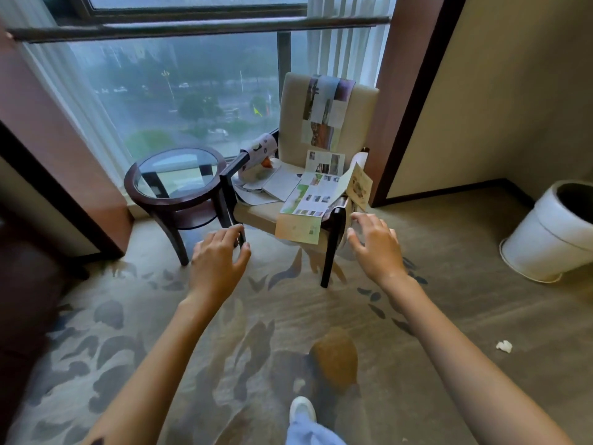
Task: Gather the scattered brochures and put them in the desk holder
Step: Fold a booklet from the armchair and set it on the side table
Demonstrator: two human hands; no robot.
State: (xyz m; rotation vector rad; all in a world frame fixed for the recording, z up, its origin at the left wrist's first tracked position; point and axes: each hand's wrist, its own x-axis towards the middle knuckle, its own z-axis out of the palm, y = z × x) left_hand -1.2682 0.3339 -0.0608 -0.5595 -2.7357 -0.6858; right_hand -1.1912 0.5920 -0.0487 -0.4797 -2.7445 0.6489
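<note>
Several unfolded brochures lie scattered over a beige armchair [359, 114]. One long brochure [324, 110] hangs down the backrest. Another [308, 200] spreads across the seat and droops over its front edge. A brochure [260, 147] is draped on the left armrest, and one [361, 184] hangs over the right armrest. More papers [272, 184] lie on the seat's left side. My left hand [218, 261] and my right hand [375, 245] reach forward in the air just short of the chair, fingers loosely spread and holding nothing. No desk holder is in view.
A round glass-topped side table [175, 175] stands left of the chair, by the window. A white waste bin [552, 239] sits at the right wall. A crumpled tissue [504, 345] lies on the patterned carpet. My white shoe [301, 409] shows at the bottom.
</note>
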